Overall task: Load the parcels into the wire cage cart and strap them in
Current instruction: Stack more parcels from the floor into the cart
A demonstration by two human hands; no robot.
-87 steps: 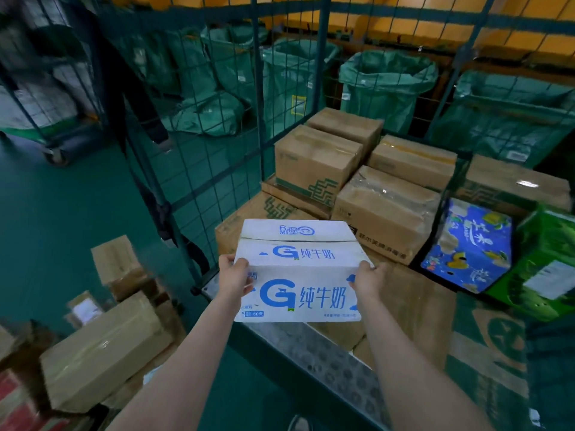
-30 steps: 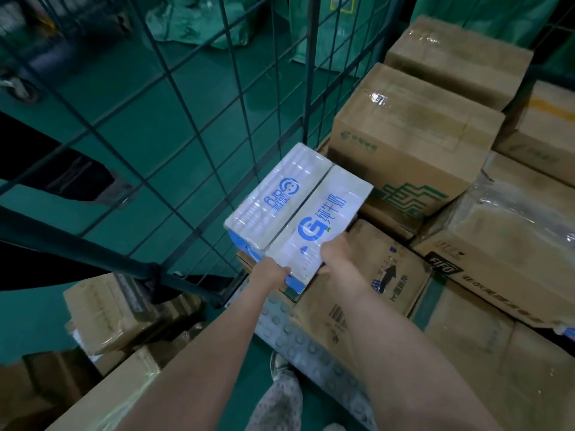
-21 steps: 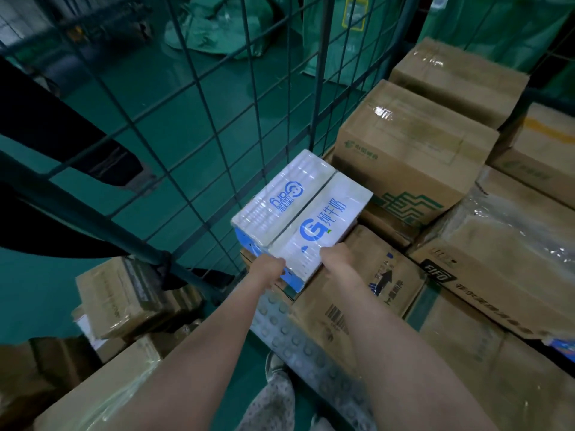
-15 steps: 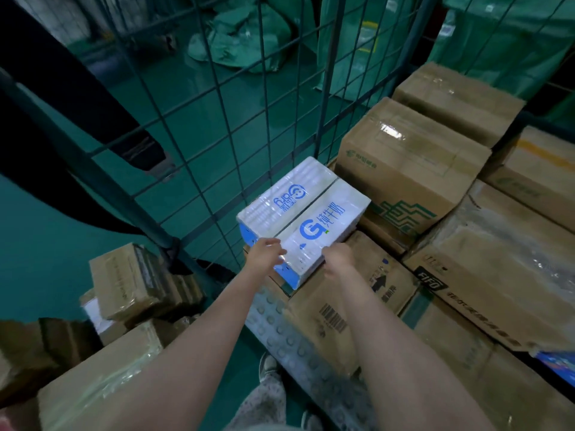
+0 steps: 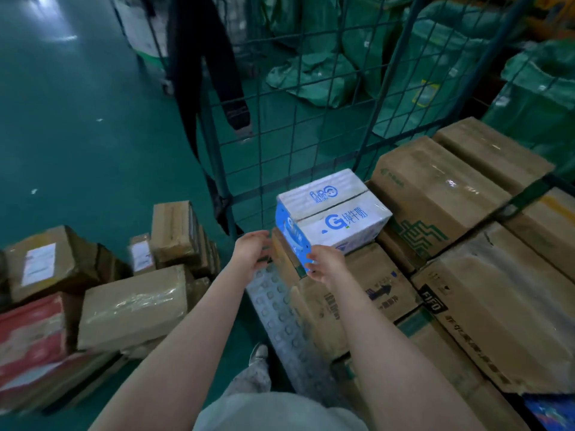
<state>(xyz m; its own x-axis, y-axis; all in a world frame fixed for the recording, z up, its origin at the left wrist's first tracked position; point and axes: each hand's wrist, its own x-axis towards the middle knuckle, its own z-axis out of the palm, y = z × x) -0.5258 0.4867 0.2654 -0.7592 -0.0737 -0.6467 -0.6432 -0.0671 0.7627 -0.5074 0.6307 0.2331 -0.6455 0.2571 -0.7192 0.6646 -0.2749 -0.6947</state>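
A white-and-blue milk carton [image 5: 339, 213] lies on a brown box [image 5: 357, 293] in the near-left corner of the wire cage cart [image 5: 311, 119], close against the mesh wall. My left hand [image 5: 252, 250] hovers just off the carton's blue end, fingers relaxed and holding nothing. My right hand [image 5: 326, 264] is at the carton's near lower corner with loose fingers; I cannot tell whether they touch it. Taped brown parcels [image 5: 435, 188] fill the cart to the right. Black straps [image 5: 199, 73] hang on the cage's corner post.
Several brown parcels [image 5: 133, 306] and a red one [image 5: 31, 331] are piled on the green floor at the left. The cart's studded metal lip [image 5: 280, 306] runs between them and the load. Green mail sacks [image 5: 311, 76] stand behind the mesh.
The milk carton went from in front of me into the cart's corner and was set on the brown box. Both hands have come off it and drawn back slightly.
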